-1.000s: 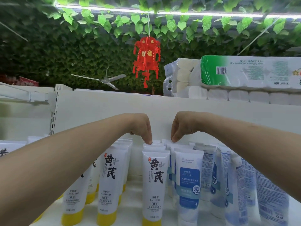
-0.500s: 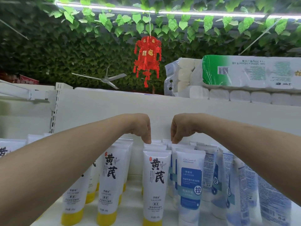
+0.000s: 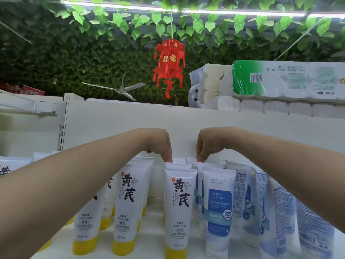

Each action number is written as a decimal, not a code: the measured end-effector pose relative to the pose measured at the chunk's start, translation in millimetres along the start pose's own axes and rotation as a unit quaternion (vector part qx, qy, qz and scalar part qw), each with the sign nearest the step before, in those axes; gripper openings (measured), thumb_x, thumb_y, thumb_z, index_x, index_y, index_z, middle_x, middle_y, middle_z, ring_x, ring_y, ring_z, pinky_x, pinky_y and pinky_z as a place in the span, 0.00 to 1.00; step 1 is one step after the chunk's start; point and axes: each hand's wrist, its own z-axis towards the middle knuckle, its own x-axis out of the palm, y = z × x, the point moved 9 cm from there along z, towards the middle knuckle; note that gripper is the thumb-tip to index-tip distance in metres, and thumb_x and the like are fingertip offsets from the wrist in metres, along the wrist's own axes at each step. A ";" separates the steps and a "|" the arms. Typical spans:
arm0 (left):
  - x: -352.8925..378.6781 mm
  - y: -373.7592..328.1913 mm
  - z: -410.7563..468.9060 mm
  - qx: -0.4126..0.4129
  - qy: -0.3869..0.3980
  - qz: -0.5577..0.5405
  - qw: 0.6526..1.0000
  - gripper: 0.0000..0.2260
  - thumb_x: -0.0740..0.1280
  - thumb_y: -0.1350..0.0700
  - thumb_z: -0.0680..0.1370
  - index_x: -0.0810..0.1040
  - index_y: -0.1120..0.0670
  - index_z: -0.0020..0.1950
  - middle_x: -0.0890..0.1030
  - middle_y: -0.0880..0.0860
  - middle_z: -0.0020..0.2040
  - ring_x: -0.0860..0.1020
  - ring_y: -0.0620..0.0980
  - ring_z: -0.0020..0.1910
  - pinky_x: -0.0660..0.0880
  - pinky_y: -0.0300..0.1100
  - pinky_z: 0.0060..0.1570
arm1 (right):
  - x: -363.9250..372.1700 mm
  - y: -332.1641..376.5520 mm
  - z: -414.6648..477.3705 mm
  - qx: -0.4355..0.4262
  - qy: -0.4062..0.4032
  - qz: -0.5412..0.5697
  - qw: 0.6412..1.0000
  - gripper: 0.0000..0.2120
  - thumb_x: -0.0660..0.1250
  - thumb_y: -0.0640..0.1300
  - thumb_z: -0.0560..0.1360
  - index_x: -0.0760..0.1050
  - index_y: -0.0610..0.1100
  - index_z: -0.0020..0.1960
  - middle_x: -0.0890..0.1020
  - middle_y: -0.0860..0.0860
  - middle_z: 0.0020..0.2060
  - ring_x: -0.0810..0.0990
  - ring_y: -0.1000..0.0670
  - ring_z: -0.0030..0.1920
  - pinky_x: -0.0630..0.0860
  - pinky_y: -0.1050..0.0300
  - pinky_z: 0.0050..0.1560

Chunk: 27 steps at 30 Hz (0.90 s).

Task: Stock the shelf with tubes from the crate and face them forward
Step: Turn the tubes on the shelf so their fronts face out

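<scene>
Reference item: a white plastic tube with a yellow cap and bold black characters (image 3: 180, 208). It stands cap-down at the front of its row on the white metal shelf (image 3: 155, 238), label towards you. Behind it, matching yellow-capped tubes (image 3: 178, 164) stand in file, with only their crimped tops showing. Your left hand (image 3: 160, 143) hangs over that file with the wrist bent. Its fingers (image 3: 169, 156) point down, and one tip meets the top edge of a tube just behind the reference. You cannot tell from here whether it pinches or merely touches. Your right hand (image 3: 207, 143), above and right of the reference, is bent the same way. Its fingers (image 3: 201, 156) reach the tube tops of the next row; pinching or only touching, again, cannot be told. Just right of the reference stands a white tube with a blue label panel (image 3: 218, 212), upright and facing forward. Further right, blue-and-white tubes (image 3: 270, 212) lean, several of them showing fine print rather than fronts. Left of the reference, two more front tubes with yellow caps (image 3: 127, 202) face forward. Behind the reference is a white back panel (image 3: 112, 124). Above and to the right lie wrapped packs of white toilet rolls (image 3: 270, 81), one with a green band. Straight above hangs a red paper lantern (image 3: 169, 64) under green leaves (image 3: 74, 53). Above and to the left is a white ceiling fan (image 3: 119, 89).
</scene>
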 end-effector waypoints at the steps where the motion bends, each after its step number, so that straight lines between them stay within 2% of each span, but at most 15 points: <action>1: 0.0 0.4 0.7 0.000 0.001 0.000 1.000 0.03 0.76 0.54 0.71 0.85 0.50 0.43 0.83 0.54 0.54 0.78 0.56 0.58 0.77 0.49 0.56 | 0.8 -1.5 0.0 0.003 0.004 0.001 1.000 0.13 0.75 0.45 0.72 0.84 0.43 0.56 0.84 0.48 0.54 0.79 0.45 0.57 0.74 0.53 0.59; 7: 2.8 0.9 3.8 -0.004 0.012 -0.014 1.000 0.03 0.77 0.53 0.70 0.86 0.49 0.42 0.83 0.54 0.54 0.77 0.53 0.52 0.76 0.45 0.50 | 4.1 -3.6 1.2 0.008 0.016 0.006 1.000 0.13 0.74 0.44 0.73 0.83 0.42 0.56 0.83 0.47 0.55 0.78 0.44 0.58 0.73 0.51 0.61; 10: 4.3 -2.1 4.2 0.003 0.013 -0.023 1.000 0.03 0.77 0.53 0.70 0.86 0.50 0.42 0.82 0.53 0.50 0.75 0.52 0.47 0.74 0.43 0.45 | 3.3 -2.7 1.3 0.008 0.023 0.000 1.000 0.12 0.74 0.44 0.73 0.83 0.42 0.55 0.83 0.48 0.54 0.78 0.44 0.59 0.73 0.49 0.64; 12: 5.2 -4.6 4.7 0.011 0.010 -0.030 0.999 0.04 0.77 0.54 0.70 0.86 0.52 0.43 0.83 0.52 0.49 0.75 0.51 0.47 0.75 0.44 0.48 | 3.5 -2.4 1.5 0.008 0.025 -0.002 1.000 0.12 0.74 0.43 0.73 0.83 0.42 0.55 0.82 0.48 0.54 0.78 0.44 0.59 0.73 0.49 0.64; 14: 5.1 -6.9 5.7 0.014 -0.001 -0.034 0.999 0.06 0.77 0.55 0.70 0.86 0.54 0.45 0.84 0.53 0.51 0.78 0.52 0.53 0.76 0.48 0.59 | 3.9 -2.5 1.7 0.008 0.025 -0.004 1.000 0.12 0.74 0.43 0.73 0.83 0.42 0.55 0.82 0.48 0.54 0.77 0.44 0.59 0.73 0.48 0.64; 16: 5.4 -8.4 6.6 0.013 -0.008 -0.035 0.999 0.07 0.77 0.56 0.71 0.86 0.56 0.46 0.84 0.53 0.51 0.79 0.54 0.56 0.75 0.51 0.61 | 3.6 -2.9 2.0 0.009 0.024 -0.003 1.000 0.13 0.74 0.43 0.73 0.83 0.42 0.56 0.82 0.47 0.55 0.77 0.44 0.59 0.73 0.48 0.65; 24: 6.7 -8.6 11.1 0.001 -0.001 -0.026 1.000 0.11 0.77 0.55 0.71 0.85 0.58 0.50 0.84 0.54 0.52 0.78 0.56 0.57 0.76 0.51 0.60 | 4.2 -2.3 4.0 0.005 0.029 -0.006 1.000 0.12 0.74 0.43 0.73 0.83 0.41 0.56 0.83 0.47 0.55 0.78 0.44 0.59 0.74 0.49 0.64; 27: 7.6 -4.9 14.0 0.000 0.011 -0.021 1.000 0.10 0.78 0.52 0.70 0.86 0.55 0.47 0.83 0.53 0.50 0.78 0.57 0.50 0.77 0.48 0.51 | 4.5 0.1 4.3 -0.002 0.032 -0.009 0.999 0.13 0.74 0.43 0.73 0.83 0.42 0.57 0.83 0.47 0.56 0.78 0.44 0.59 0.73 0.51 0.61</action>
